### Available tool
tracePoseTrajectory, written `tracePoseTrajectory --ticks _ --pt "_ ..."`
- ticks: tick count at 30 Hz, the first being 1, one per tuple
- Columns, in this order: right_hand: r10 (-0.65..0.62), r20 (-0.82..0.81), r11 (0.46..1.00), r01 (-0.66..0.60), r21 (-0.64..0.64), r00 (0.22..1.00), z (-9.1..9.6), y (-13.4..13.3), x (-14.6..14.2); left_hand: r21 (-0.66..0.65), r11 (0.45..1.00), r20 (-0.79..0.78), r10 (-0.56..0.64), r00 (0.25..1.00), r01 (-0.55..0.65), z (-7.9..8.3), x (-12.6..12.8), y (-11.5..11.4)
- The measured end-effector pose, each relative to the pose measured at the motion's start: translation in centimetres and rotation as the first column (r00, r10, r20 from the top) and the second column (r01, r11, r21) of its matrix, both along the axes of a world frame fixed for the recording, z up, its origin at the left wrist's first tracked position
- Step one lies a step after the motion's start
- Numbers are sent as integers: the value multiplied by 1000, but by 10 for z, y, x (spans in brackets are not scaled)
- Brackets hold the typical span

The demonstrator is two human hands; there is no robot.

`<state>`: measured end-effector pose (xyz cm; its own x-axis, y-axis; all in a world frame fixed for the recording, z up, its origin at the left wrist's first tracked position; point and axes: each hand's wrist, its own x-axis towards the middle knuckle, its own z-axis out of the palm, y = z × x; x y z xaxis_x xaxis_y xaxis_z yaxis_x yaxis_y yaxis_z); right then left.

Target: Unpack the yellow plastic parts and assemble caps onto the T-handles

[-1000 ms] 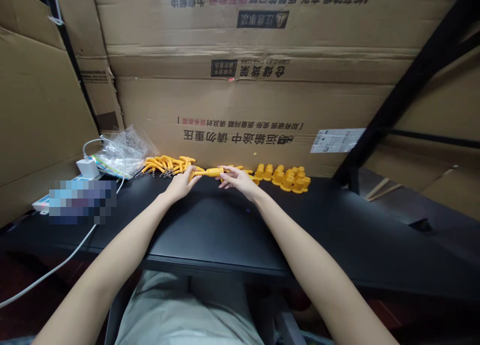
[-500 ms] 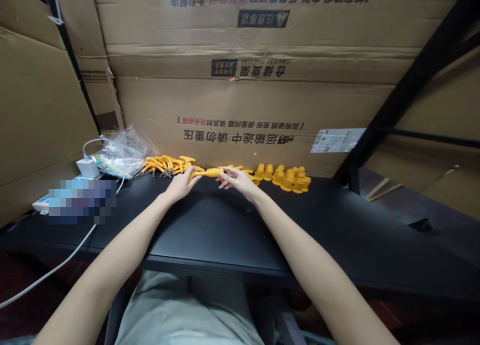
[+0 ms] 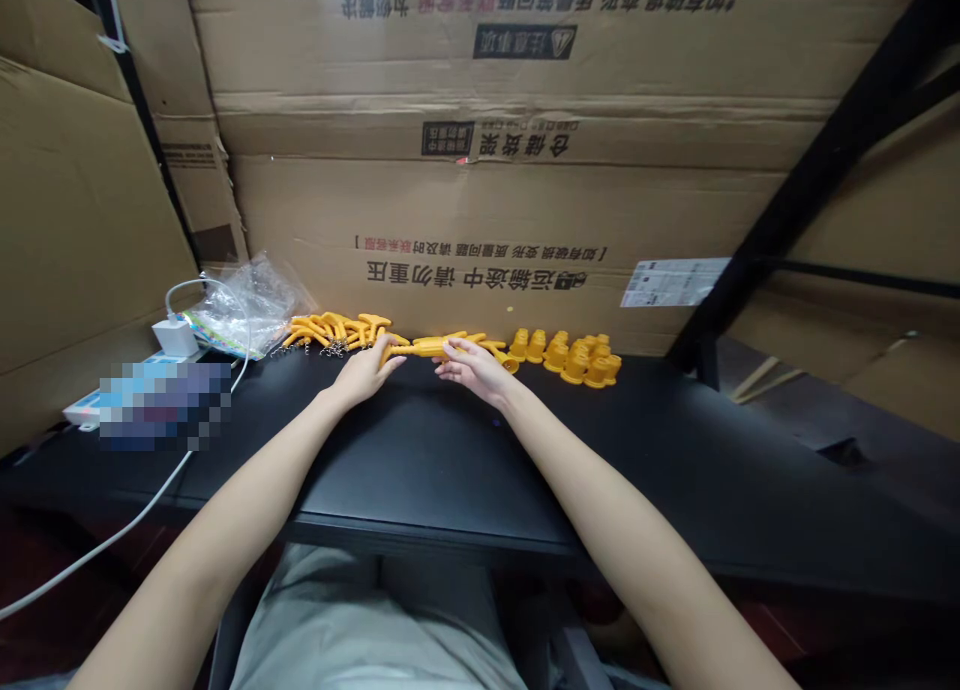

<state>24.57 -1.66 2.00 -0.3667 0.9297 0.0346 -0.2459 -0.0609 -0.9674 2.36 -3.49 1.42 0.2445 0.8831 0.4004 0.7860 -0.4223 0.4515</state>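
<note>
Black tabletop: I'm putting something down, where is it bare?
Bare: between the left forearm and right forearm, and right of the latter, in front of the yellow cups. Crowded: along the cardboard, with yellow T-handles and those cups; the left end, with plastic bag and charger.

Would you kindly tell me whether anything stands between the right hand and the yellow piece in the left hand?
Nothing visible does: the right hand seems to touch the yellow piece, whose left end the left hand holds. The cups stand farther right.
</note>
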Motion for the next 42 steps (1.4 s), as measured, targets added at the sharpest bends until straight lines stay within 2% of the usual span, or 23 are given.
tracePoseTrajectory --ticks 4,7,9,11,13,14,15,17,20,23,25,27,30,37,42 --pt "-6 3 1000 6 24 1000 -4 6 1 11 999 41 -35 999 35 -4 -1 2" --pt "-191 25 970 184 161 981 -10 17 5 31 999 78 -32 996 30 -6 -2 3" --pt "-390 69 868 341 362 918 -16 25 9 25 1000 60 -13 998 11 -8 -3 4" --pt "-564 149 707 382 594 812 -22 29 13 13 1000 18 -21 1000 21 -10 -3 4" --pt "-687 242 561 289 776 685 -29 30 13 6 999 -25 -41 999 42 -11 -3 5" --pt "-725 291 511 205 835 624 -32 29 12 -1 999 -44 -45 998 45 -12 -2 5" --pt "-750 340 477 108 872 567 -34 29 10 -10 999 -61 -46 997 46 -12 -1 4" --pt "-772 439 446 -99 889 461 -38 27 3 -32 999 -92 -46 995 43 -12 1 3" --pt "-772 560 461 -342 819 300 -38 28 -9 -35 998 -117 -48 992 44 -12 4 1" --pt "-761 621 508 -425 749 184 -36 33 -14 -20 999 -123 -43 991 41 -12 4 0" --pt "-734 658 545 -432 719 170 -36 38 -12 -20 999 -130 -49 990 47 -12 4 1" --pt "-694 694 574 -435 693 190 -36 42 -9 -25 998 -136 -61 989 58 -12 4 1" --pt "-663 720 598 -434 674 205 -38 46 -7 -35 996 -136 -81 987 77 -13 3 2" --pt "-642 760 689 -356 631 105 -39 38 -29 -46 993 -114 -114 987 109 -20 3 6" --pt "-648 761 726 -267 634 45 -40 32 -47 -28 991 -120 -136 983 134 -23 2 10"
